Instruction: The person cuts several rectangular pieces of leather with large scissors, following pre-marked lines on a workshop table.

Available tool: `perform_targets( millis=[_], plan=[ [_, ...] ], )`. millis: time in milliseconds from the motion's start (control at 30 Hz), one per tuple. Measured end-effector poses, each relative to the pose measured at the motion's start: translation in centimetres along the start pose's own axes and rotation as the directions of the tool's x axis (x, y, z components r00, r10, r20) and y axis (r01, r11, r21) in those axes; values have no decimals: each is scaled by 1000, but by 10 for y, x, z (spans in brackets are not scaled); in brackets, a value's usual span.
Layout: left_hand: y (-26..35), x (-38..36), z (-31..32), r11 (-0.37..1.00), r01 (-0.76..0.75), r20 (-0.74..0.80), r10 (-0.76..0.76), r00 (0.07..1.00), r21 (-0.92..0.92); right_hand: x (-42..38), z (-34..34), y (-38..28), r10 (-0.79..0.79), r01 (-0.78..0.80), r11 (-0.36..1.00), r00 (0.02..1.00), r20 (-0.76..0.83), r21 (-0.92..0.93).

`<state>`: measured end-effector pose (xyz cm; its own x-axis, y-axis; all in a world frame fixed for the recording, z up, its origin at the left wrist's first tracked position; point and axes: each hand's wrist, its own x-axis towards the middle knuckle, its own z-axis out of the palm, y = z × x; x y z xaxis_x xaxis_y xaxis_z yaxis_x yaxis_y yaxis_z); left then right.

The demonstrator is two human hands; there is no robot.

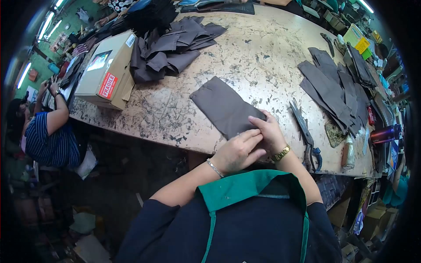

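Note:
A dark brown-grey piece of fabric or thin leather (221, 105) lies on the table near its front edge, its far corner pointing away from me. My right hand (270, 133), with a gold watch at the wrist, grips the right end of the piece, thumb on top. Over the near edge rests my left hand (240, 151), wearing a silver bracelet; its fingers are stretched out by the right palm and its thumb stands apart. Whatever lies beneath the left palm is hidden. Right of my hands are large scissors (302, 127) with dark handles.
A cardboard box (107, 70) with a red fragile label stands at the left table edge. Beside it is a heap of dark pieces (169, 48). More dark strips (335, 90) lie at right, near a small bottle (348, 153). A person in a striped shirt (50, 138) is at far left.

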<state>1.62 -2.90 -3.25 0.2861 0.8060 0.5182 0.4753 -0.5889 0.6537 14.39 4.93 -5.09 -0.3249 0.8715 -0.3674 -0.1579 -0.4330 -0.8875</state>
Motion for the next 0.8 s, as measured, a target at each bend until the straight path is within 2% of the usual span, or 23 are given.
perform_targets(
  millis=[67,133,200,233,300,333,400,433,467,533,567,633,667,733,767,800],
  plan=[
    [-3,-2,-4,994,-69,19,71,997,-86,-3,-9,-4,13,-11,998,1000,22,-69],
    [-14,4,-21,997,-79,-23,79,997,0,-8,-20,-6,-51,54,998,994,98,-27],
    [-38,18,-47,978,-15,-148,47,988,207,-14,-25,-15,-9,13,998,998,60,-69],
    [-54,26,-59,954,81,-196,-24,980,287,-14,-29,-18,15,-10,996,998,57,-91],
    [-92,33,-71,847,379,-308,-272,912,372,-12,-34,-19,33,-27,988,999,35,-153],
    [-102,34,-72,849,375,-310,-267,913,372,-10,-36,-19,28,-22,988,999,34,-154],
    [-113,36,-72,706,558,-168,-545,821,436,-6,-39,-19,10,2,965,999,47,-262],
    [-113,35,-67,696,555,-198,-528,826,457,-4,-41,-21,7,5,965,999,46,-261],
    [-115,33,-65,697,551,-194,-527,828,458,-3,-43,-22,-89,89,918,996,19,-386],
    [-112,28,-60,768,593,-224,-550,804,243,-2,-48,-22,-255,169,727,966,-34,-665],
    [-111,26,-60,766,595,-220,-554,803,242,-3,-49,-24,-297,191,683,954,-29,-705],
    [-104,24,-70,656,737,-270,-689,672,162,-1,-53,-25,-337,214,635,941,-17,-742],
    [-114,14,-78,652,741,-273,-692,669,161,2,-56,-23,-330,214,643,944,-14,-735],
    [-133,-5,-92,687,622,-478,-431,765,376,5,-58,-23,-324,217,651,946,-7,-727],
    [-134,-9,-94,686,622,-478,-431,765,378,6,-58,-23,-309,206,672,951,-16,-711],
    [-120,-9,-99,719,634,-503,-451,737,285,5,-57,-23,-293,194,693,956,-26,-694]
  ],
)
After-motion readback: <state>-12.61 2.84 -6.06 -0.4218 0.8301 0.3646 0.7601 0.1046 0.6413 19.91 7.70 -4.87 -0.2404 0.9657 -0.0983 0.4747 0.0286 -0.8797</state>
